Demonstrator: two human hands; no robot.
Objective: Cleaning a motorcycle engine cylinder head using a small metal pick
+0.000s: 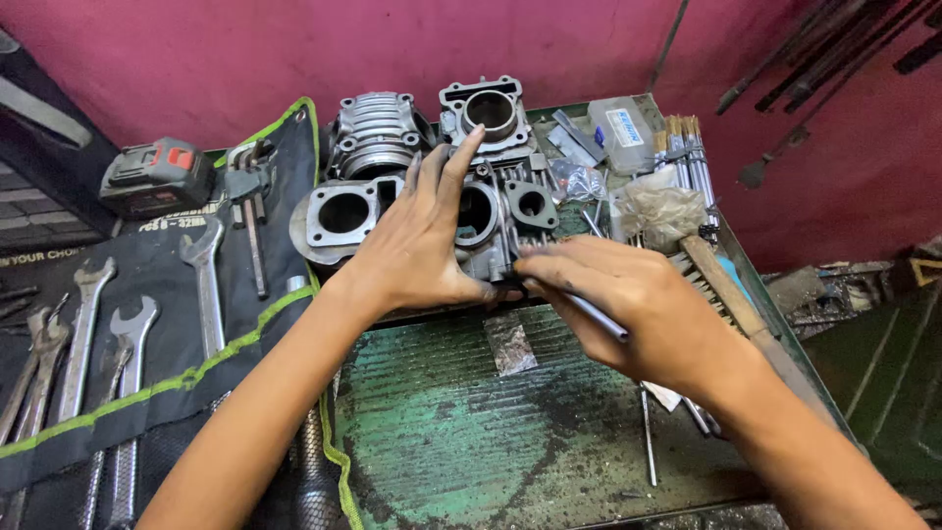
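Note:
My left hand (417, 240) lies flat over a grey metal engine cylinder head (491, 221) in the middle of the green bench, fingers spread, thumb at its front edge. My right hand (628, 299) pinches a thin metal rod (594, 316) and holds its tip against the front of the same part. Three other engine cylinders stand close by: a cylinder block (343, 214) at the left, a finned cylinder (375, 132) behind it and another block (488, 110) at the back.
A black tool roll (147, 324) with several spanners covers the left side, a power-tool battery (157, 177) behind it. At the right lie a wooden wire brush (721, 290), thin brushes (687, 147), a plastic box (621, 132) and small plastic bags (510, 344). Loose rods (648, 437) rest on the worn green bench (442, 432).

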